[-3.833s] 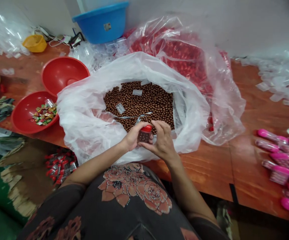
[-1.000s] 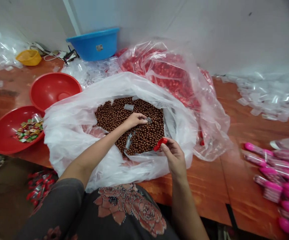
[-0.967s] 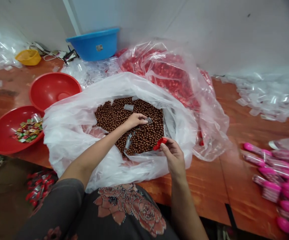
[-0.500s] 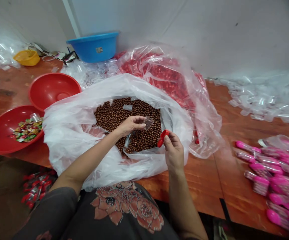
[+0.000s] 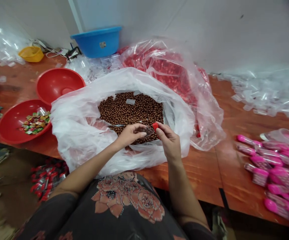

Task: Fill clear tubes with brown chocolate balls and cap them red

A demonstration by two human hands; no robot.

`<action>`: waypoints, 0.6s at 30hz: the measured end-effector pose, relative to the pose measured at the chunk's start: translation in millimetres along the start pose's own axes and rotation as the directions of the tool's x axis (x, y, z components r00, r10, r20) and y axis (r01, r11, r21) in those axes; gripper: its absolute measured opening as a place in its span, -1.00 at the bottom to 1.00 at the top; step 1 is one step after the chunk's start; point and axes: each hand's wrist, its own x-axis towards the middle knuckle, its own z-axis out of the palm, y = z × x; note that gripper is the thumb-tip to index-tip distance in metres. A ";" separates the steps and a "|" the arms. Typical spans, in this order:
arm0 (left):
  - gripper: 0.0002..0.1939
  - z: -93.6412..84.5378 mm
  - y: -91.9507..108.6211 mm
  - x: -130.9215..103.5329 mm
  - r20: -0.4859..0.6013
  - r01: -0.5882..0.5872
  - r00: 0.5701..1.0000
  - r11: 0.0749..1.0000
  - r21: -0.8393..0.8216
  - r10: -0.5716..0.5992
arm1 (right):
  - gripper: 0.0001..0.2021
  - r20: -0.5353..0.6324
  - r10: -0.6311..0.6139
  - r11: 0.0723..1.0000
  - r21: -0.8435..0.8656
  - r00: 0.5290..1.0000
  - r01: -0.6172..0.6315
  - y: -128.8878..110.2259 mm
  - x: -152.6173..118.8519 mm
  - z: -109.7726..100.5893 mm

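Note:
My left hand (image 5: 131,135) pinches a small clear plastic container (image 5: 148,131) over the bag; how full it is I cannot tell. In my right hand (image 5: 169,140) is a red plastic cap (image 5: 155,126), held against the container's right end. Below both hands lie many small round brown balls (image 5: 131,113), which look like chocolate-coated sweets, inside a large open white plastic bag (image 5: 79,140). A loose clear container (image 5: 130,101) rests on top of the balls. The fingers of each hand partly cover what they hold.
Two red bowls (image 5: 3,130) stand at the left, the nearer holding wrapped sweets (image 5: 35,122). Behind are a blue basin (image 5: 96,41) and a clear bag of red pieces (image 5: 164,71). Pink-capped tubes (image 5: 262,161) and clear containers (image 5: 262,95) lie right. Red-capped containers (image 5: 48,178) sit lower left.
My right hand has moved left and up, bringing the red cap to the clear container. My left hand has shifted slightly lower. The view has tilted slightly.

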 end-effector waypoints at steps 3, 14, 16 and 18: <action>-0.69 3.3 3.1 -7.5 -0.014 -0.053 0.998 0.993 0.107 0.055 | -0.73 0.064 -0.191 0.961 -0.189 0.980 0.200 -8.6 -6.2 3.4; -0.63 13.4 3.3 -20.8 -0.062 -0.042 0.997 0.994 -0.103 0.036 | -0.24 0.371 -0.523 0.534 -0.558 0.767 0.635 8.0 -13.7 8.8; -0.55 18.3 -1.4 -18.9 -0.064 -0.013 0.998 0.986 -0.169 0.002 | -0.27 0.395 -0.508 0.545 -0.541 0.766 0.640 7.5 -17.4 13.1; -0.45 24.5 -7.5 -17.2 -0.053 0.062 0.996 0.969 -0.241 -0.077 | -0.30 0.385 -0.493 0.584 -0.518 0.780 0.625 5.4 -20.8 18.2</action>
